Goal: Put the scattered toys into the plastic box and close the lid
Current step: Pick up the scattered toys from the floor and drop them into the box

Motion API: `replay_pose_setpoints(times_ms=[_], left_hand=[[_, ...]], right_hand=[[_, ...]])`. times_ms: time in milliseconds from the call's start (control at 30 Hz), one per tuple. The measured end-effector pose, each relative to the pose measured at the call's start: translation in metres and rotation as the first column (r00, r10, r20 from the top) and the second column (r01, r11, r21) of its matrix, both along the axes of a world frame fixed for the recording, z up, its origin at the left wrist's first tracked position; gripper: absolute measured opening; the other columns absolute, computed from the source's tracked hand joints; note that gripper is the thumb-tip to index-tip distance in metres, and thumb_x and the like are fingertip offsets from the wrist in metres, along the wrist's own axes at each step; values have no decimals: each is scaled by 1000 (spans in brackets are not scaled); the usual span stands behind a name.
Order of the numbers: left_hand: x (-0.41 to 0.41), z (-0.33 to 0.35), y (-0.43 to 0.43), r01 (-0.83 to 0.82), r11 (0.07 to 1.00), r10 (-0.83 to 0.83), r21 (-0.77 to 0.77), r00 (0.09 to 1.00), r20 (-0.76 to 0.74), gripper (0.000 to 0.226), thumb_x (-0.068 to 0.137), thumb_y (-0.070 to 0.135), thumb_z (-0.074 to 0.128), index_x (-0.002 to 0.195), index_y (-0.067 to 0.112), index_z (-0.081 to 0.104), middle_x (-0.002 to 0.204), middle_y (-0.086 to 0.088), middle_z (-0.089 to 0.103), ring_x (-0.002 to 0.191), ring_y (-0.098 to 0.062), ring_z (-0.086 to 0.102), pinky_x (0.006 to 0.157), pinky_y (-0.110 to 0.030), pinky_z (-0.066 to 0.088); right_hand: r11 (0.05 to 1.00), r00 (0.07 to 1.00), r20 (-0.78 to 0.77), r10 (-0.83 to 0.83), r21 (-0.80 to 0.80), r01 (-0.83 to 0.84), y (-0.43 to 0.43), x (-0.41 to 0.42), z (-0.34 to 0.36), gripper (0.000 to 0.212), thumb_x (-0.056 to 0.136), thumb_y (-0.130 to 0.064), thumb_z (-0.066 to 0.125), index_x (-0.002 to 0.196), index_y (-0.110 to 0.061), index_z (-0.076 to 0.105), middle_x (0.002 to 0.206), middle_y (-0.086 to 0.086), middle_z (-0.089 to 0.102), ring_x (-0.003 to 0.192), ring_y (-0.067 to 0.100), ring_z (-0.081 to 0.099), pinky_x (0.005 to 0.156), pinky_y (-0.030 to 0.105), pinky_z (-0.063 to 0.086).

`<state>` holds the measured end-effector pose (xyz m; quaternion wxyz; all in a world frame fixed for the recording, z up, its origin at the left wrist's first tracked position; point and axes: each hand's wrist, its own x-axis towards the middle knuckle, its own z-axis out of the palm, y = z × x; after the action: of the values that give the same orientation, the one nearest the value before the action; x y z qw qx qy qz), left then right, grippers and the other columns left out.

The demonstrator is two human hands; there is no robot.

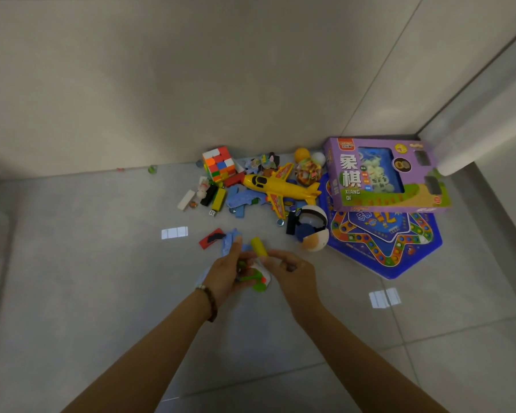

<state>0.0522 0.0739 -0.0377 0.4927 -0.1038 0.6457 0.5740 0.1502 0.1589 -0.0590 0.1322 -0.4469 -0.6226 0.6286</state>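
Toys lie scattered on the grey floor against the wall: a colour cube, a yellow toy plane, blue puzzle pieces, a white and blue ball toy, and a red block. My left hand grips several small toys, among them a green and white piece and a blue piece. My right hand pinches a yellow block right beside the left hand. No plastic box is in view.
A purple chess box rests on a blue game board in the corner at the right. Small blocks and a die lie left of the plane. A green marble sits by the wall.
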Motion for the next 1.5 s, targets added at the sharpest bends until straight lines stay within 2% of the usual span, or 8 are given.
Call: replay_pose_setpoints(times_ms=[133, 367, 700, 767, 867, 1067, 1200, 1500], left_hand=[[10, 5, 8, -20, 997, 21, 79, 1000, -7, 68, 98, 34, 38, 36, 29, 64, 51, 7, 66, 71, -22, 58, 67, -34, 56], [9, -7, 3, -38, 999, 35, -31, 994, -104, 31, 98, 32, 39, 88, 11, 60, 73, -1, 56, 60, -9, 59, 55, -21, 50], [-2, -8, -12, -12, 998, 2, -65, 991, -137, 38, 97, 37, 37, 77, 14, 60, 81, -6, 57, 70, -13, 55, 44, -11, 49], [-4, -8, -16, -28, 997, 18, -69, 990, -136, 39, 98, 38, 37, 76, 14, 59, 82, -7, 59, 70, -13, 57, 44, -11, 48], [-9, -3, -22, -70, 996, 62, -55, 987, -148, 39, 99, 34, 36, 74, 13, 56, 73, -5, 56, 60, -11, 59, 40, -10, 45], [-29, -2, -43, -124, 984, 96, -126, 974, -206, 44, 98, 40, 38, 67, 14, 54, 64, -7, 49, 58, -16, 48, 37, -13, 42], [-46, -2, -56, -222, 969, 208, -104, 970, -128, 46, 97, 43, 39, 64, 13, 52, 64, -7, 50, 59, -16, 48, 53, -24, 43], [-86, -7, -90, -273, 952, 241, -142, 949, -205, 45, 96, 46, 38, 65, 17, 54, 68, -5, 53, 64, -15, 50, 60, -25, 44]], right_hand=[[978, 989, -121, 87, -180, -108, -8, 12, 17, 17, 84, -11, 67, 99, -17, 71, 39, -13, 46, 37, 2, 38, 43, 8, 33], [967, 959, 158, -234, -66, 247, 19, 53, -14, 28, 81, -27, 71, 108, -23, 68, 77, 6, 58, 73, 12, 54, 67, 18, 45], [905, 853, 522, 33, 345, -246, 14, 37, -36, 16, 92, -35, 55, 91, -19, 53, 72, -5, 51, 68, 12, 49, 55, 19, 34], [963, 910, 413, 30, 232, -138, 16, 33, -32, 15, 91, -30, 58, 85, -16, 54, 67, -2, 50, 66, 14, 49, 55, 19, 35], [950, 990, 103, -94, -287, 120, 16, 20, -9, 18, 92, -24, 56, 79, -12, 55, 53, -3, 37, 49, 10, 34, 46, 20, 32], [679, 977, -211, -33, -722, -133, 7, -6, 27, 34, 96, -28, 42, 69, -9, 49, 50, -2, 32, 44, 9, 30, 39, 20, 25], [777, 985, -138, 106, -606, -168, 2, -26, 25, 49, 99, -38, 36, 58, -12, 37, 54, 1, 46, 44, 10, 35, 41, 21, 25], [902, 906, -46, 420, -87, -423, -9, -110, -1, 8, 98, -14, 46, 102, -7, 45, 50, 3, 41, 33, 2, 38, 39, 14, 31]])
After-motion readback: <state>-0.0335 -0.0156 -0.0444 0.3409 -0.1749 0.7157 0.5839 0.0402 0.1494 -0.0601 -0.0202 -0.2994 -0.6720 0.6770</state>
